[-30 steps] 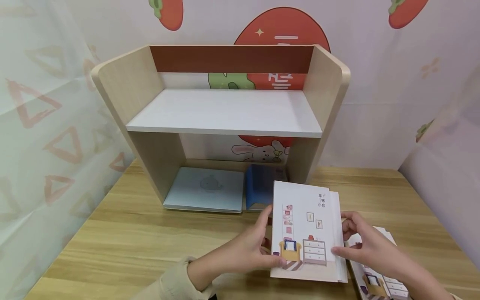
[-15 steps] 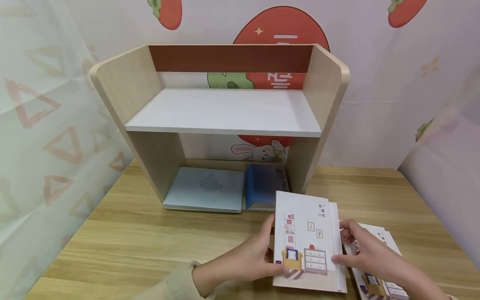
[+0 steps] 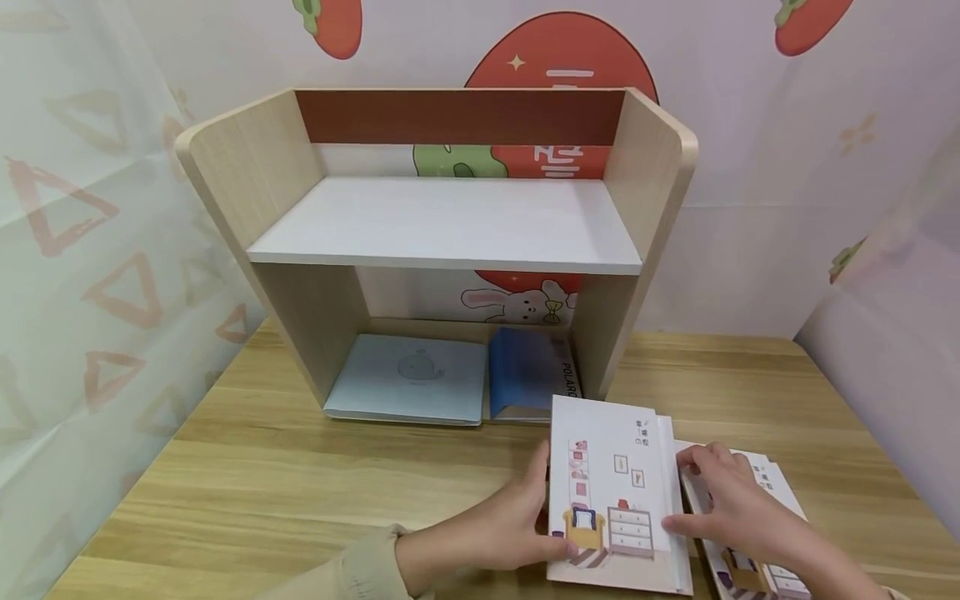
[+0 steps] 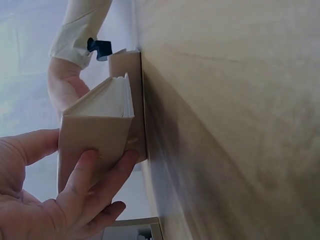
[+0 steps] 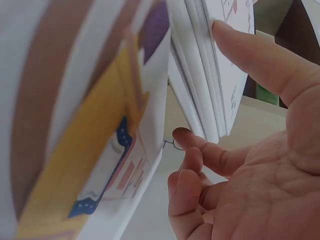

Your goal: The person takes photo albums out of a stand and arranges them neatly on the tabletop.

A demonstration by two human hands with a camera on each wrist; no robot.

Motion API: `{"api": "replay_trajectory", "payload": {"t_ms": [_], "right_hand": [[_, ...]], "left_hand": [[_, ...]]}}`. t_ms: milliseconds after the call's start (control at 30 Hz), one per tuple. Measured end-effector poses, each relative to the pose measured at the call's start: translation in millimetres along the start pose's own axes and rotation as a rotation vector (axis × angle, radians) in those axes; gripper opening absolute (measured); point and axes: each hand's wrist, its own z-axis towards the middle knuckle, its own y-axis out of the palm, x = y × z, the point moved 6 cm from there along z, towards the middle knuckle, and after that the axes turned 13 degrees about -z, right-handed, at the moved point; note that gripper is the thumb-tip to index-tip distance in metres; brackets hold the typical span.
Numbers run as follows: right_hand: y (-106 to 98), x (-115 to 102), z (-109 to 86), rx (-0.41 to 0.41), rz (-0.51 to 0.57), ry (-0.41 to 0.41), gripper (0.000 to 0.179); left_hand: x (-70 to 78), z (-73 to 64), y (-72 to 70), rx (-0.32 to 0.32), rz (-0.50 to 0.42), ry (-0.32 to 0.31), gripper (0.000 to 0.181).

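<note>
My left hand [image 3: 510, 529] grips the left side of a thick white hardcover book [image 3: 600, 458] with a furniture drawing. Its thumb lies on the cover; in the left wrist view, the fingers press the book's broad spine [image 4: 92, 132]. At the opposite side, my right hand [image 3: 738, 504] pinches the page edges: in the right wrist view, the thumb touches one cover and the index finger reaches the other. The book is tilted in front of the shelf. A second, matching book [image 3: 742, 575] lies on the table beneath my right hand, partly hidden by it.
A two-tier wooden shelf [image 3: 442, 221] stands behind. In its lower tier lie a pale blue book [image 3: 416, 379] with a whale and a darker blue book [image 3: 525, 371] with partly hidden lettering. Wood-grain table [image 3: 300, 500] surrounds them; printed cloth hangs behind.
Both hands have lowered the white book toward the table's front, showing more of the dark blue book behind. The lower matching book has stayed in place.
</note>
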Motion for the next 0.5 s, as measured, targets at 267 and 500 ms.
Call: {"api": "replay_trajectory", "payload": {"t_ms": [267, 500], "right_hand": [[4.7, 6.6, 1.1, -0.013, -0.005, 0.016, 0.066], [3.4, 9.3, 3.5, -0.013, -0.03, -0.028, 0.059]], "left_hand": [[-5.2, -0.4, 7.7, -0.015, 0.066, 0.003, 0.098], [-11.2, 2.0, 9.7, -0.014, 0.09, -0.029, 0.09]]}}
